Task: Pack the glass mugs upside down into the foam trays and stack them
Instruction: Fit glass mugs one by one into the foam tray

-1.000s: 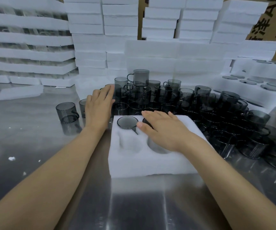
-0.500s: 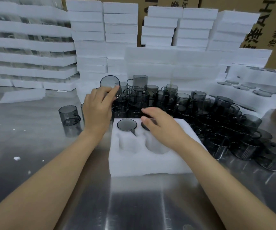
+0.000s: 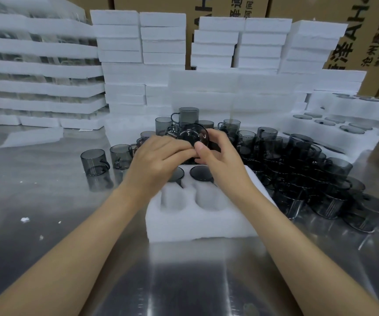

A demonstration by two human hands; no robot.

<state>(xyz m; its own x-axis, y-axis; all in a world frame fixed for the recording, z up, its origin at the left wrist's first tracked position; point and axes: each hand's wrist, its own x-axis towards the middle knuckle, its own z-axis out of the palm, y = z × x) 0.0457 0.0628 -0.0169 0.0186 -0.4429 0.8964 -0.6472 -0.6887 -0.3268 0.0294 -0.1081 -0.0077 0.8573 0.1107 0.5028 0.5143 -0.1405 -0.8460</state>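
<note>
Bench [image 3: 47, 201] was reflective metal. Directly on it:
- one white foam tray [image 3: 197, 224] front centre
- dense cluster of smoked glass mugs [image 3: 298, 169] behind it and to its right
- two lone mugs [image 3: 93, 161] standing left of the tray
- loose foam slab [image 3: 33, 136] far left
- foam crumbs [image 3: 25, 219] front left
- foam tray stacks [image 3: 124, 92] along the back
- filled trays [image 3: 334, 131] at right

The mug [image 3: 194, 137] I hold at the middle of the frame is smoky grey glass, smooth and glossy, with a bright glint on its round base. Below it the foam tray [image 3: 197, 222] is white, matt and finely grainy. My table [image 3: 47, 190] is brushed metal, shiny enough to mirror the loose mugs [image 3: 298, 160] at right, which are also glossy tinted glass. Across the top, the stacked trays [image 3: 117, 37] are matt white foam. At upper right, the cardboard boxes [image 3: 366, 30] are dull brown.
</note>
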